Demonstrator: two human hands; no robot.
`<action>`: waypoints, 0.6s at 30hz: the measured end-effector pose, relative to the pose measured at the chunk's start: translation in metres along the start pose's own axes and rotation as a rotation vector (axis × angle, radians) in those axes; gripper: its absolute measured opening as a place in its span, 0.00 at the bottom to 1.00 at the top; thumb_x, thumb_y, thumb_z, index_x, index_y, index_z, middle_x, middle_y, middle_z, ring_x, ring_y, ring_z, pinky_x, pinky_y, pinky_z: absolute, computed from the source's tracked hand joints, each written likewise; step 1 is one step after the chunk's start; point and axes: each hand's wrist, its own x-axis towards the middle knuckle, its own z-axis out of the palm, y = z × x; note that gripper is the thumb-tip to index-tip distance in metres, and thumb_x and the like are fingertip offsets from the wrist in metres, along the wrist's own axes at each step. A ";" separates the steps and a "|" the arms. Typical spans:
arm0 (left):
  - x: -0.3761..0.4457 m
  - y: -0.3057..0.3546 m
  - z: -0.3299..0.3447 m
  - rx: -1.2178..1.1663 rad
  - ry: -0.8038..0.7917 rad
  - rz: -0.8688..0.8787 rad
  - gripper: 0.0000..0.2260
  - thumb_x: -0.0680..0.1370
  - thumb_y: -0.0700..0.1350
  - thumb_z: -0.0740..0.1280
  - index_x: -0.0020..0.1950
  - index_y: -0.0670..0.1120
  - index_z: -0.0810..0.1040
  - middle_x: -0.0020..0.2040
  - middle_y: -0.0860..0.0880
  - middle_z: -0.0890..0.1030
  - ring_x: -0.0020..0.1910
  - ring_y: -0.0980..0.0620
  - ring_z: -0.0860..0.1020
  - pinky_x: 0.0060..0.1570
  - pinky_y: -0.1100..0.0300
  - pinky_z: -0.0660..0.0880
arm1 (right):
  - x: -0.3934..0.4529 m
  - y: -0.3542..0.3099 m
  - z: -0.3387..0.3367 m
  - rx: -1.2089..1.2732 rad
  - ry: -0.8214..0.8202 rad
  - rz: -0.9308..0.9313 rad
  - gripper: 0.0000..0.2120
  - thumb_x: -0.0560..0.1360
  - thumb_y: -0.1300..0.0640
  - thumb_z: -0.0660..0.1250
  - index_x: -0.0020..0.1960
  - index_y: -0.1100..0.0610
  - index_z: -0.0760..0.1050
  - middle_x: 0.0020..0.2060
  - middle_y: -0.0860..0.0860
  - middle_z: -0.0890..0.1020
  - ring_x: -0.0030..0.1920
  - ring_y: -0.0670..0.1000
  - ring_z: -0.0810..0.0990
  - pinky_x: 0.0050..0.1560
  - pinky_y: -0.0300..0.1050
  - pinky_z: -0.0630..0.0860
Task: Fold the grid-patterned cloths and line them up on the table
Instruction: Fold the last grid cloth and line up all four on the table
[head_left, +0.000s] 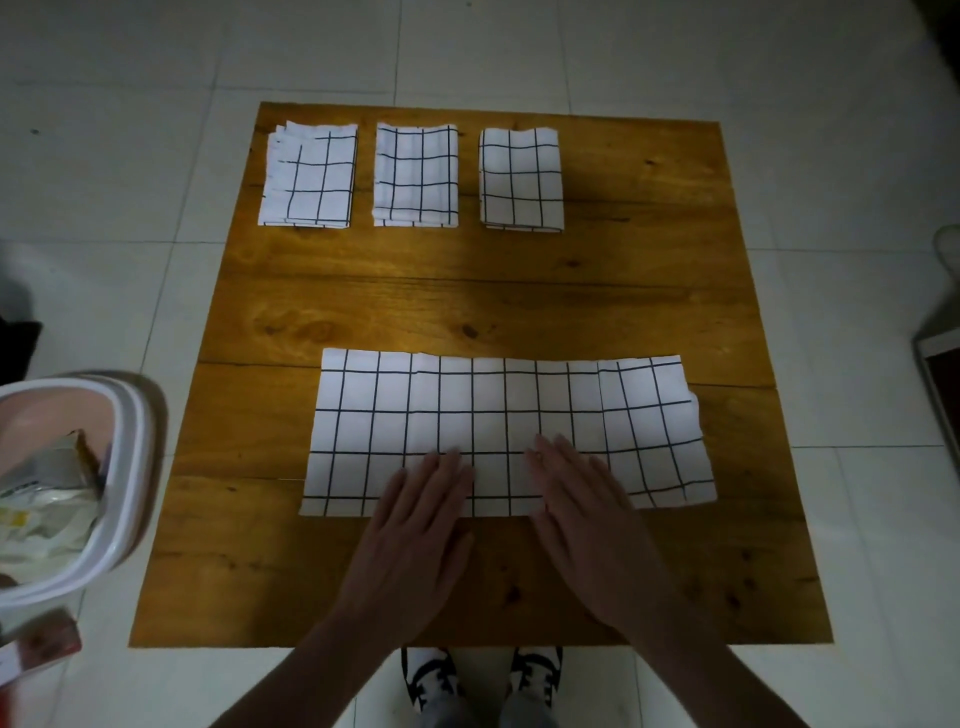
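Observation:
A white cloth with a black grid lies as a long strip across the near half of the wooden table. My left hand and my right hand lie flat side by side on its near edge, fingers straight, pressing it down. Three folded grid cloths stand in a row along the far edge: one at the left, one in the middle, one to the right of it.
A white and pink bin holding wrappers stands on the floor at the table's left. A red-brown object lies below it. The table's far right corner is bare wood. My feet stand at the near edge.

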 end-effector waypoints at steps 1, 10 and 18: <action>0.000 0.004 0.003 0.012 -0.013 -0.012 0.28 0.87 0.58 0.48 0.84 0.46 0.56 0.85 0.45 0.54 0.84 0.45 0.52 0.78 0.43 0.56 | 0.000 -0.004 0.006 -0.019 -0.031 -0.013 0.27 0.88 0.43 0.46 0.84 0.52 0.54 0.84 0.50 0.53 0.84 0.51 0.50 0.81 0.52 0.50; -0.023 0.001 0.006 0.061 -0.043 0.013 0.28 0.87 0.58 0.48 0.84 0.46 0.58 0.85 0.45 0.54 0.84 0.44 0.53 0.77 0.41 0.57 | -0.044 -0.002 0.022 -0.063 -0.109 0.079 0.32 0.86 0.37 0.47 0.85 0.52 0.51 0.85 0.51 0.50 0.84 0.55 0.49 0.78 0.59 0.55; -0.023 0.012 0.009 0.045 -0.048 -0.023 0.29 0.87 0.60 0.49 0.83 0.45 0.60 0.84 0.44 0.58 0.84 0.44 0.55 0.77 0.38 0.58 | -0.052 0.005 0.018 0.001 -0.041 0.146 0.30 0.87 0.39 0.47 0.84 0.53 0.55 0.84 0.51 0.56 0.83 0.52 0.53 0.80 0.52 0.55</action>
